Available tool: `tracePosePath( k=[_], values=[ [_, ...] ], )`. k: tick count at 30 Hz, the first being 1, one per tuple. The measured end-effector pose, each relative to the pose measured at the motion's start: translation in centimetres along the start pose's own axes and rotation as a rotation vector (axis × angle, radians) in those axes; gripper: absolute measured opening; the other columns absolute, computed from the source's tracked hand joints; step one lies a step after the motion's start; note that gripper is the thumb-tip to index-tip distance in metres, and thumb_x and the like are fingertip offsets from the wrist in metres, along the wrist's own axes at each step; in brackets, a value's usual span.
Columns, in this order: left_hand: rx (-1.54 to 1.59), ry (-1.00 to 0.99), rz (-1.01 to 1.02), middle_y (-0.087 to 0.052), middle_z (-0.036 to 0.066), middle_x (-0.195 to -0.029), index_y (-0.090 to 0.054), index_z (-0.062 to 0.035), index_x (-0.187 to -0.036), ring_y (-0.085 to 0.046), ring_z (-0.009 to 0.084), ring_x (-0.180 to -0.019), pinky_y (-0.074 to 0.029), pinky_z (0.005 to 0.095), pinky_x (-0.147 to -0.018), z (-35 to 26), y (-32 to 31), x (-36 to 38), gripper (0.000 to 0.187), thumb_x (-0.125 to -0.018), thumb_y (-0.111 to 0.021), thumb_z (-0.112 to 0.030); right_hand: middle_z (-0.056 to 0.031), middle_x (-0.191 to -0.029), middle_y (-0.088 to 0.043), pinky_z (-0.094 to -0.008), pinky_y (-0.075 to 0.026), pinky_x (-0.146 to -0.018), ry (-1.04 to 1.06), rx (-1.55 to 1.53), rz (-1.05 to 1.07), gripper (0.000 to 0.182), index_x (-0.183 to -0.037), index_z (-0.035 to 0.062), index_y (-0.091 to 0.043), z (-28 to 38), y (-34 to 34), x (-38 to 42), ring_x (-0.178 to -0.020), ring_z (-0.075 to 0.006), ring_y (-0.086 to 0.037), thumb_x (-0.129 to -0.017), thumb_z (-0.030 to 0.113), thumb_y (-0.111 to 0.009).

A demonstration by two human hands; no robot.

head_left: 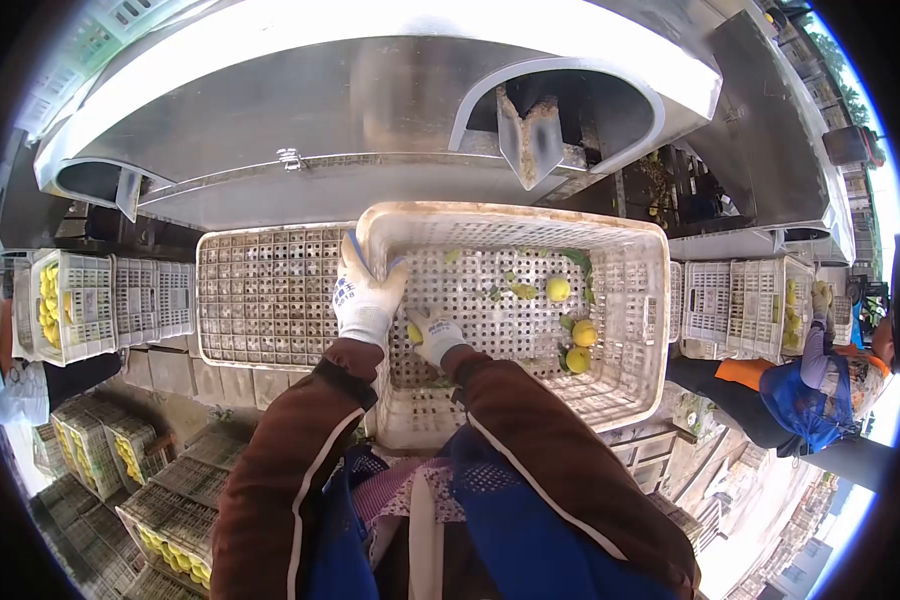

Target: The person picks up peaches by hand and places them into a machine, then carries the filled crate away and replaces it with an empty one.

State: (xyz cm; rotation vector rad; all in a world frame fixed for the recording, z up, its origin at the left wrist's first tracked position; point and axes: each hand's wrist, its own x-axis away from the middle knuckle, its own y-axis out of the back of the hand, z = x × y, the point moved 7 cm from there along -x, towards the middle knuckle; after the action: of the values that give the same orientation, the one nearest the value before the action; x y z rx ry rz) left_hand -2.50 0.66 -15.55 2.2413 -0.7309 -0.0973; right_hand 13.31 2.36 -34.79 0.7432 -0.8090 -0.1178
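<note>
Deep off-white crate: a rectangular plastic crate with a perforated floor (pixel 630 330), set in front of the person, before a broad grey metal machine (pixel 370 120).
Left hand: in a white knitted glove (pixel 365 300), hooked over the crate's left rim and gripping it, thumb to the inner side; the force cannot be judged.
Right hand: in a matching glove (pixel 438 338), inside the crate, closed about a small round yellow-green fruit (pixel 414 331), which is partly hidden.
Loose contents: three round yellow fruits (pixel 584 333) near the right wall, beside small green leaves (pixel 577 258).
Bruising hazard: too hard a squeeze, or a drop onto the perforated floor, could mark the held fruit.
Rolling hazard: a pull on the left rim could tilt the crate and send the loose fruits together.
Knock hazard: a lifted crate might strike the V-shaped metal chute (pixel 515 135) beyond its far rim.
Glove print: blue characters (pixel 346 291) on the back of the left glove, seemingly ending in "18"; the rest is too small to read.
Other lettering: none legible.
</note>
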Motion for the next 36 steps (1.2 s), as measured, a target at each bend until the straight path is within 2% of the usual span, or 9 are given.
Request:
tracePosePath(
  k=[5, 9, 13, 15, 20, 24, 31, 34, 36],
  values=[
    [0.003, 0.017, 0.024, -0.049, 0.028, -0.128, -0.027, 0.0030, -0.141, -0.052, 0.0394, -0.116, -0.042, 0.0402, -0.097, 0.6, -0.1, 0.0, 0.089, -0.072, -0.073, -0.030, -0.0226, -0.132, -0.043, -0.0424, -0.044, -0.096, 0.136, -0.657, -0.242, 0.078, -0.138, 0.0147, -0.037, -1.2, -1.2, -0.7, -0.116, -0.0407, -0.050, -0.071, 0.028, -0.074],
    [-0.057, -0.038, 0.004, -0.046, 0.029, -0.127, -0.023, 0.0010, -0.142, -0.053, 0.0417, -0.111, -0.047, 0.0440, -0.090, 0.8, -0.4, -0.1, 0.096, -0.070, -0.071, -0.039, -0.0178, -0.132, -0.047, -0.0395, -0.044, -0.098, 0.286, -0.538, -0.449, 0.082, -0.138, 0.0057, -0.036, 2.9, 12.8, 7.5, -0.118, -0.0286, -0.051, -0.068, 0.015, -0.077],
    [-0.049, -0.040, 0.011, -0.047, 0.029, -0.125, -0.023, 0.0002, -0.143, -0.052, 0.0414, -0.111, -0.045, 0.0442, -0.091, 0.6, -0.2, -0.1, 0.096, -0.069, -0.071, -0.038, -0.0125, -0.134, -0.044, -0.0342, -0.039, -0.102, 0.551, -1.234, -0.512, 0.079, -0.140, 0.0024, -0.035, 4.4, 22.4, 12.8, -0.122, -0.0210, -0.046, -0.070, 0.003, -0.073],
    [-0.038, -0.039, 0.000, -0.047, 0.028, -0.126, -0.023, -0.0003, -0.143, -0.051, 0.0413, -0.113, -0.045, 0.0443, -0.093, 0.5, -0.2, 0.0, 0.097, -0.068, -0.071, -0.038, -0.0139, -0.132, -0.045, -0.0368, -0.038, -0.103, 0.537, -0.696, -0.883, 0.078, -0.138, 0.0016, -0.036, 4.4, 27.0, 14.2, -0.122, -0.0259, -0.046, -0.070, 0.005, -0.074],
    [-0.043, -0.006, 0.035, -0.045, 0.028, -0.129, -0.022, -0.0006, -0.144, -0.050, 0.0409, -0.116, -0.042, 0.0433, -0.096, 0.3, 0.0, 0.0, 0.098, -0.068, -0.071, -0.039, -0.0205, -0.129, -0.046, -0.0453, -0.037, -0.100, 0.390, -0.280, -1.416, 0.083, -0.137, -0.0006, -0.035, 4.6, 34.1, 14.9, -0.116, -0.0390, -0.046, -0.071, 0.026, -0.078],
    [-0.020, -0.003, 0.045, -0.044, 0.028, -0.131, -0.021, -0.0008, -0.144, -0.049, 0.0411, -0.117, -0.043, 0.0434, -0.096, 0.6, 0.0, 0.3, 0.099, -0.068, -0.071, -0.039, -0.0211, -0.125, -0.049, -0.0473, -0.039, -0.095, -0.155, 0.107, -1.292, 0.087, -0.133, 0.0004, -0.041, 3.2, 35.9, 11.6, -0.113, -0.0368, -0.048, -0.067, 0.043, -0.078],
    [-0.057, 0.054, 0.088, -0.043, 0.028, -0.132, -0.020, -0.0014, -0.144, -0.049, 0.0412, -0.117, -0.043, 0.0438, -0.095, 0.3, -0.1, 0.1, 0.098, -0.069, -0.071, -0.037, -0.0217, -0.121, -0.051, -0.0471, -0.040, -0.089, -0.404, 0.240, -1.231, 0.085, -0.128, -0.0002, -0.047, 5.0, 40.1, 9.6, -0.111, -0.0345, -0.050, -0.071, 0.059, -0.067],
    [-0.045, 0.047, 0.068, -0.044, 0.027, -0.131, -0.021, -0.0012, -0.144, -0.049, 0.0406, -0.118, -0.043, 0.0431, -0.096, 0.4, -0.2, -0.1, 0.097, -0.069, -0.072, -0.036, -0.0256, -0.126, -0.049, -0.0495, -0.039, -0.092, -0.187, 0.239, -1.292, 0.084, -0.132, -0.0018, -0.043, 4.3, 41.0, 11.8, -0.114, -0.0387, -0.047, -0.075, 0.054, -0.067],
    [-0.011, 0.014, 0.026, -0.046, 0.027, -0.129, -0.024, -0.0004, -0.143, -0.049, 0.0397, -0.117, -0.042, 0.0423, -0.097, 1.1, -0.6, 0.2, 0.093, -0.070, -0.073, -0.032, -0.0256, -0.120, -0.053, -0.0481, -0.043, -0.090, 0.255, 0.010, -1.271, 0.083, -0.134, -0.0036, -0.039, 2.5, 39.1, 14.7, -0.109, -0.0394, -0.052, -0.076, 0.047, -0.069]
  ],
)
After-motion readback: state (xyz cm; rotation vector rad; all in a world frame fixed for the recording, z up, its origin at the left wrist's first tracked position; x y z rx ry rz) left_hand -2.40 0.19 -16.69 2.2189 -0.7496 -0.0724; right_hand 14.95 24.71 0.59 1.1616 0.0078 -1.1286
